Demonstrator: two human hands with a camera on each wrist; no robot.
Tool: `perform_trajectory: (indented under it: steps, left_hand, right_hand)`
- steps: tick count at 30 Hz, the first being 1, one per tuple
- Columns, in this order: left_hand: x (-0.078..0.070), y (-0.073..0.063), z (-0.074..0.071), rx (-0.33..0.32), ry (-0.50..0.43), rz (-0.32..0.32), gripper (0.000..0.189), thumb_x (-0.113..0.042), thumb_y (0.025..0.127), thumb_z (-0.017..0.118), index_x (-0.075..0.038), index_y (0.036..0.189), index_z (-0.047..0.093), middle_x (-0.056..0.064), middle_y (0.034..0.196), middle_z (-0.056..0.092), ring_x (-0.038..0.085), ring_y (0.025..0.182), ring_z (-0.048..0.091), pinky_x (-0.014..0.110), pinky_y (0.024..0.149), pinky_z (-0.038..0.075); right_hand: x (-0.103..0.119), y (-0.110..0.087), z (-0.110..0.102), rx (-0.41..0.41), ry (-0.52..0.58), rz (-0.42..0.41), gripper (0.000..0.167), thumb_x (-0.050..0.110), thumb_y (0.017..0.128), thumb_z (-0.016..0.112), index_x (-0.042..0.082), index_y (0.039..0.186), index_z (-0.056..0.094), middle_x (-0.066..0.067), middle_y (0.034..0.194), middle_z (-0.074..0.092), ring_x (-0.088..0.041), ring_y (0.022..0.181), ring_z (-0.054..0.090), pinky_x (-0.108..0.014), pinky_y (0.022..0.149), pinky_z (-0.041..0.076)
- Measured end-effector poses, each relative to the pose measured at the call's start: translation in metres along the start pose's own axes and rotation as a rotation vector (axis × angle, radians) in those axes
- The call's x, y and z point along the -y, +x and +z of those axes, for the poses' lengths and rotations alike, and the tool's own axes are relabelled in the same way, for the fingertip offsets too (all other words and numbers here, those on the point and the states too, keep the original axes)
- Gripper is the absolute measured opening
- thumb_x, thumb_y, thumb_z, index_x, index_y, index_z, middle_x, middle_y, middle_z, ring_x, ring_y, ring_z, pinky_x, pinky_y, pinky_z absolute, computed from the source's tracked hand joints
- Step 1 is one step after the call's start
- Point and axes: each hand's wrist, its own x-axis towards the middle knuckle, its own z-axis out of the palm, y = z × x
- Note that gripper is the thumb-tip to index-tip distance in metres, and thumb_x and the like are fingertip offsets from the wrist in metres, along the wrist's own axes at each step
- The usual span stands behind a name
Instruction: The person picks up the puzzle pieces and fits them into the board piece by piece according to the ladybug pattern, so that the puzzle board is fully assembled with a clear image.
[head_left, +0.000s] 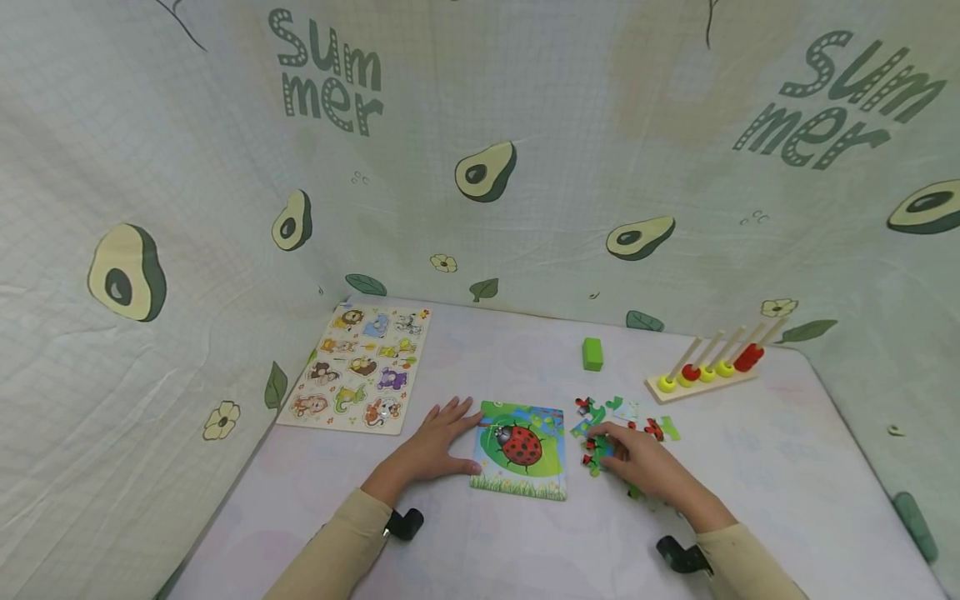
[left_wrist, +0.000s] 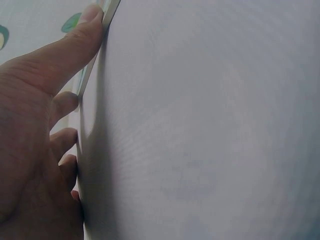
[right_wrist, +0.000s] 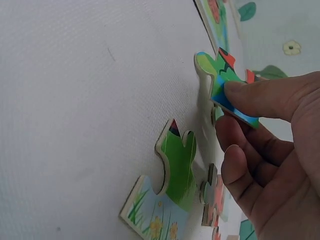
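A square ladybug picture board (head_left: 517,483) lies flat on the table. My left hand (head_left: 431,446) is spread at its left side, thumb and fingertips touching the edge; in the left wrist view the thumb (left_wrist: 75,50) rests along that edge. To the right of the board, my right hand (head_left: 652,468) pinches a green and blue jigsaw piece (right_wrist: 222,75) between thumb and fingers, raised off the table in the right wrist view. Loose jigsaw pieces (head_left: 595,412) lie around this hand. One of them, a green piece with grass and flowers (right_wrist: 177,175), sits nearer the wrist.
An animal picture board (head_left: 360,421) lies at the back left. Behind the loose pieces stands a green block (head_left: 592,354). A wooden peg stand (head_left: 705,387) with red and yellow beads is at the back right. A printed cloth (head_left: 555,225) hangs behind the table.
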Motion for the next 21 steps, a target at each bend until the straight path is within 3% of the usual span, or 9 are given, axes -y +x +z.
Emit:
perform_trajectory:
  steps: [6,13,21]
  left_hand:
    - [-0.0016,-0.001,-0.0007,-0.003,-0.014,-0.002,0.092,-0.059,0.083,0.076,-0.021,0.159,0.039,0.006,0.169,0.021,0.029,0.157,0.009,0.052,0.126,0.005]
    - [-0.0025,-0.0016,-0.0009,-0.006,-0.013,-0.001,0.093,-0.059,0.083,0.076,-0.021,0.159,0.039,0.006,0.169,0.021,0.029,0.157,0.009,0.052,0.126,0.005]
    - [-0.0028,-0.0014,-0.0016,-0.005,-0.013,0.003,0.093,-0.059,0.083,0.076,-0.02,0.159,0.039,0.007,0.169,0.021,0.03,0.157,0.01,0.053,0.126,0.005]
  right_hand:
    - [-0.0001,0.0008,-0.0009,0.003,-0.015,0.003,0.036,0.014,0.096,0.071,0.02,0.131,0.066,0.008,0.079,0.054,-0.008,0.07,0.048,-0.025,0.06,0.042]
    - [0.0008,0.003,0.0001,-0.008,0.001,0.039,0.041,0.014,0.093,0.076,0.014,0.129,0.057,0.004,0.09,0.06,-0.011,0.078,0.055,-0.028,0.066,0.048]
    - [0.0002,0.0033,0.0004,-0.025,-0.013,0.053,0.037,0.017,0.093,0.076,0.021,0.127,0.06,0.006,0.089,0.062,-0.009,0.078,0.057,-0.03,0.067,0.05]
